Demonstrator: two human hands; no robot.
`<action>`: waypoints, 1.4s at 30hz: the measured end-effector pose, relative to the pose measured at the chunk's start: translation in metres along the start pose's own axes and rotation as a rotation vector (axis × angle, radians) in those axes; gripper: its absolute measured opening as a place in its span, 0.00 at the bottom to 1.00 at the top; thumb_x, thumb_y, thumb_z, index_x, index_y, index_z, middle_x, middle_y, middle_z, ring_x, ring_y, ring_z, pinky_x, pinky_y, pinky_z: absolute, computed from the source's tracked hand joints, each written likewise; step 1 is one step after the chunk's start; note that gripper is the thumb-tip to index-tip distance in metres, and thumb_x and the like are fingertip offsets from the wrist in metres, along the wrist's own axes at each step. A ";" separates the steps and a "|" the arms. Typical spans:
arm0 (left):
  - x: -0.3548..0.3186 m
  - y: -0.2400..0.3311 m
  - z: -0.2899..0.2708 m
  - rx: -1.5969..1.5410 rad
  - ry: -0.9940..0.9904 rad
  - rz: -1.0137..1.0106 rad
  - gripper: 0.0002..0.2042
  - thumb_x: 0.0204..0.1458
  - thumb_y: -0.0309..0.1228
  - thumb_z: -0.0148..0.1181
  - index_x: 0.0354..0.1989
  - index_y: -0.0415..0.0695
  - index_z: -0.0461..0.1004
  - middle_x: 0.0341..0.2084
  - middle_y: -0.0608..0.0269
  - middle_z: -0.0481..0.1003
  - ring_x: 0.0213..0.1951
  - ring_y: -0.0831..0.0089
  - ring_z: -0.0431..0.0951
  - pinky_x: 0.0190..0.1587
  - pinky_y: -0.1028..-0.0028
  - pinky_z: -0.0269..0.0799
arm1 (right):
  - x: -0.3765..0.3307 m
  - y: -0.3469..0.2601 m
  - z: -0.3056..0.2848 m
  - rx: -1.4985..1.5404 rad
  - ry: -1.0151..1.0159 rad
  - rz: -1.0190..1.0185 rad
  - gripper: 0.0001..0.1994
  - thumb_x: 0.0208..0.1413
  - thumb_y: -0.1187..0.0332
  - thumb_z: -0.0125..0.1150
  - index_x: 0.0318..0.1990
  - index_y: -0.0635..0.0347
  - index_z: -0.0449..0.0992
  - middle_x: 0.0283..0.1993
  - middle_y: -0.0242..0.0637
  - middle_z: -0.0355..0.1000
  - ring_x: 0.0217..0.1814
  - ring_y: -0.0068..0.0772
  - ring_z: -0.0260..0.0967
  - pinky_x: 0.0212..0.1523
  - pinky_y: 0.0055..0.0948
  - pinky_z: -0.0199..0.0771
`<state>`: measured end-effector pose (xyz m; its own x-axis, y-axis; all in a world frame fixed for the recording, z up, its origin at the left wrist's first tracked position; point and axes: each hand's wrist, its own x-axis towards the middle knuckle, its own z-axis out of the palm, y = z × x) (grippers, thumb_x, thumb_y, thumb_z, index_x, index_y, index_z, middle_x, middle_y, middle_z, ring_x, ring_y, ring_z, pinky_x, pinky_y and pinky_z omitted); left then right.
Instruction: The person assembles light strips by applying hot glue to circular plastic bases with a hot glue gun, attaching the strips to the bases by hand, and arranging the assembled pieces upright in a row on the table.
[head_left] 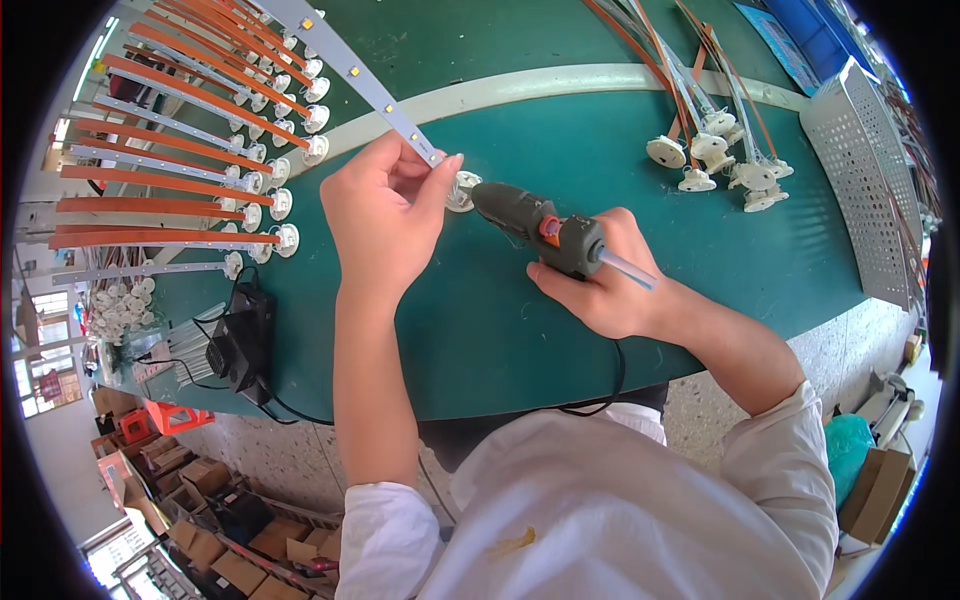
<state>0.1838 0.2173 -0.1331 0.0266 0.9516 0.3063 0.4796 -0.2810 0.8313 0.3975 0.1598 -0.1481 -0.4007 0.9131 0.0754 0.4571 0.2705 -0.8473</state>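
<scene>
Pinched in my left hand (392,205) is a long pale LED strip (352,72) with small yellow diodes, slanting up to the far left. A round white end cap (463,190) sits at its near end, partly hidden by the hand and the nozzle. My right hand (622,290) grips a dark glue gun (535,225) with a red-orange switch. Its tip points left and lies close to the cap; whether they touch I cannot tell. A clear glue stick (628,268) pokes out of the gun's back.
Several finished-looking strips with white caps (287,240) lie in rows at the left. More capped strips (755,175) lie at the far right, beside a perforated white bin (858,170). A black corded device (248,335) and clear sticks (192,345) rest near the green table's (480,350) left edge.
</scene>
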 end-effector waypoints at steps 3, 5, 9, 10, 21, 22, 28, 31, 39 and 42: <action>0.000 -0.003 0.002 -0.006 -0.007 0.019 0.06 0.49 0.24 0.71 0.29 0.36 0.78 0.21 0.61 0.81 0.23 0.77 0.81 0.29 0.79 0.73 | -0.001 0.004 0.002 -0.010 0.025 -0.040 0.12 0.49 0.71 0.66 0.22 0.67 0.69 0.14 0.45 0.63 0.16 0.52 0.62 0.19 0.39 0.60; 0.000 -0.002 0.001 -0.007 -0.006 0.017 0.06 0.49 0.24 0.71 0.29 0.36 0.78 0.20 0.61 0.81 0.22 0.77 0.81 0.29 0.79 0.73 | 0.000 0.001 0.003 -0.015 0.016 -0.044 0.12 0.49 0.71 0.66 0.22 0.67 0.70 0.15 0.45 0.64 0.17 0.52 0.63 0.20 0.39 0.61; -0.001 -0.005 -0.001 -0.004 -0.008 0.014 0.07 0.49 0.24 0.71 0.29 0.36 0.78 0.21 0.61 0.81 0.22 0.78 0.81 0.29 0.79 0.73 | 0.000 -0.001 0.004 -0.015 0.021 -0.034 0.11 0.48 0.71 0.66 0.22 0.67 0.70 0.15 0.45 0.65 0.17 0.53 0.64 0.20 0.39 0.62; -0.002 -0.005 -0.001 -0.003 -0.007 0.016 0.07 0.49 0.24 0.71 0.29 0.36 0.78 0.21 0.61 0.81 0.22 0.78 0.81 0.29 0.79 0.73 | 0.000 -0.001 0.004 -0.005 0.015 -0.031 0.11 0.48 0.71 0.66 0.22 0.67 0.70 0.15 0.46 0.65 0.17 0.53 0.64 0.20 0.39 0.62; 0.002 -0.004 0.001 -0.020 -0.013 -0.009 0.07 0.49 0.24 0.70 0.29 0.36 0.77 0.21 0.60 0.81 0.23 0.76 0.82 0.29 0.78 0.73 | 0.003 -0.002 -0.005 -0.060 -0.036 0.041 0.11 0.48 0.67 0.64 0.24 0.66 0.72 0.18 0.50 0.69 0.22 0.59 0.69 0.25 0.43 0.71; 0.003 -0.002 0.000 -0.021 -0.011 -0.005 0.07 0.49 0.24 0.70 0.29 0.36 0.77 0.21 0.60 0.81 0.23 0.76 0.82 0.29 0.78 0.73 | 0.003 -0.003 -0.006 -0.062 -0.053 0.077 0.11 0.48 0.67 0.64 0.24 0.65 0.72 0.19 0.51 0.69 0.23 0.59 0.70 0.25 0.44 0.72; -0.001 -0.006 0.001 -0.005 -0.031 0.121 0.06 0.51 0.22 0.70 0.34 0.35 0.78 0.25 0.63 0.81 0.29 0.81 0.80 0.35 0.79 0.76 | -0.004 0.001 -0.002 -0.058 0.044 -0.036 0.11 0.46 0.69 0.67 0.25 0.63 0.70 0.17 0.47 0.67 0.21 0.56 0.69 0.22 0.41 0.68; 0.001 -0.005 0.009 0.022 -0.041 0.186 0.08 0.51 0.24 0.70 0.39 0.36 0.80 0.27 0.63 0.81 0.30 0.80 0.80 0.35 0.77 0.77 | -0.012 -0.004 -0.008 -0.138 0.036 0.007 0.10 0.46 0.66 0.66 0.26 0.61 0.73 0.20 0.47 0.70 0.24 0.55 0.73 0.25 0.43 0.73; -0.004 -0.013 0.005 0.043 -0.068 0.176 0.02 0.50 0.19 0.64 0.32 0.33 0.79 0.24 0.54 0.79 0.26 0.68 0.80 0.32 0.72 0.75 | -0.005 0.005 0.006 -0.077 -0.005 0.072 0.09 0.43 0.67 0.61 0.25 0.63 0.72 0.23 0.53 0.72 0.31 0.61 0.73 0.34 0.50 0.77; -0.001 -0.007 0.004 0.010 -0.078 0.180 0.03 0.50 0.18 0.64 0.32 0.31 0.78 0.25 0.54 0.79 0.27 0.69 0.80 0.32 0.72 0.76 | -0.007 0.003 -0.002 -0.039 0.028 0.041 0.10 0.43 0.66 0.61 0.25 0.67 0.73 0.23 0.55 0.73 0.32 0.62 0.74 0.36 0.50 0.77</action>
<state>0.1840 0.2192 -0.1412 0.1802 0.8928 0.4128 0.4697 -0.4468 0.7614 0.4029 0.1548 -0.1501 -0.3592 0.9316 0.0564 0.5030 0.2442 -0.8291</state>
